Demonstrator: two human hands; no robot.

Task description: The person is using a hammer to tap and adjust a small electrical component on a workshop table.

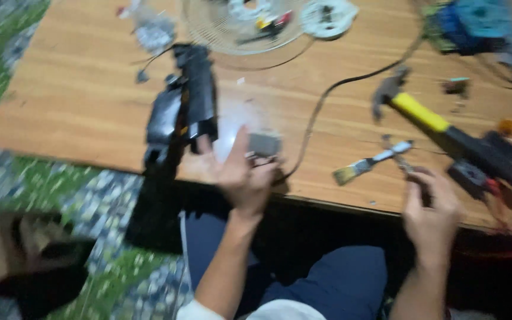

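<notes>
The left hand grips a small grey block at the near edge of the desk, just beside a black housing and a black cable. The right hand closes on a thin metal tool, near a paintbrush and a hammer. Steadying the block against the desk edge would help, I judge.

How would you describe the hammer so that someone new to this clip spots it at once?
Look at the right side of the wooden table, just beyond the right hand. The hammer lies slanted there, its dark metal head toward the table's middle. Its yellow and black handle sets it apart from the small paintbrush beside it.
</notes>
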